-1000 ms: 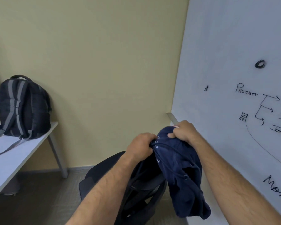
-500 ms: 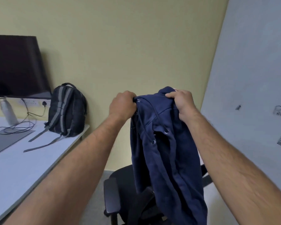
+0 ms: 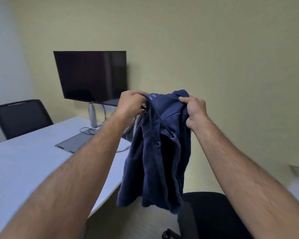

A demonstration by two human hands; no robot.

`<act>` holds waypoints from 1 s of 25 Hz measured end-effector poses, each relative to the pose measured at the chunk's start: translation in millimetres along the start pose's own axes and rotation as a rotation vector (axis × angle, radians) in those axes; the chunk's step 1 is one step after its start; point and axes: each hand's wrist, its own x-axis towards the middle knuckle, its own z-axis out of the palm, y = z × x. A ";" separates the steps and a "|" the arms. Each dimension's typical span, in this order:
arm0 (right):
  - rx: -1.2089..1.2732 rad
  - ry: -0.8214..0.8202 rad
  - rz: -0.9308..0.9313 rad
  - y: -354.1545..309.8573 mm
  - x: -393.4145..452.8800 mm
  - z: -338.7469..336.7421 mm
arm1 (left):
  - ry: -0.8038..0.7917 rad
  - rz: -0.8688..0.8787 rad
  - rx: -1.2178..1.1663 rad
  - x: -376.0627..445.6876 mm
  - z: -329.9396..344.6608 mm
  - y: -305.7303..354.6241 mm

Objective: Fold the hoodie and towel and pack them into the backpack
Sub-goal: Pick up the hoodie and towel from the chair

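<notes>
Both bare forearms reach straight out and slightly up, held near chest height above the corner of the table. The left hand [image 3: 130, 104] has its back turned up, wrist a little bent, and its fingers [image 3: 136, 96] curl down over the top edge of the navy blue cotton hoodie [image 3: 155, 157], bunching fabric near the collar where pale printed letters show. The right hand [image 3: 195, 109] sits at about the same height, well apart from the left, thumb on top and the other fingers wrapped underneath, pinching a fold of the same top edge.

The hoodie hangs loose between and below the 2 hands, clear of any surface, partly over the table corner and partly over the seat of a black office chair [image 3: 212, 214] at lower right. Its 2 dark drawcords [image 3: 151, 125] run down from the left hand's side toward 2 metal eyelets [image 3: 172, 136] on either side of the dark hood opening. The lower hem falls in uneven folds.

On the white table [image 3: 24, 166] lie a grey flat panel [image 3: 72, 142], some black cables [image 3: 91, 130] and a slim metal bottle [image 3: 92, 116], with a dark blank monitor [image 3: 91, 76] behind them against the yellow wall. A 2nd black chair [image 3: 21, 116] stands at the far left side of the table.
</notes>
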 end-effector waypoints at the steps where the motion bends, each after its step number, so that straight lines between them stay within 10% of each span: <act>1: 0.011 -0.033 -0.001 9.8 0.3 28.8 | 0.033 -0.023 -0.043 8.3 -27.6 0.1; 25: 0.290 -0.648 0.225 242.4 98.8 532.4 | 0.780 0.158 0.319 180.5 -430.1 -67.5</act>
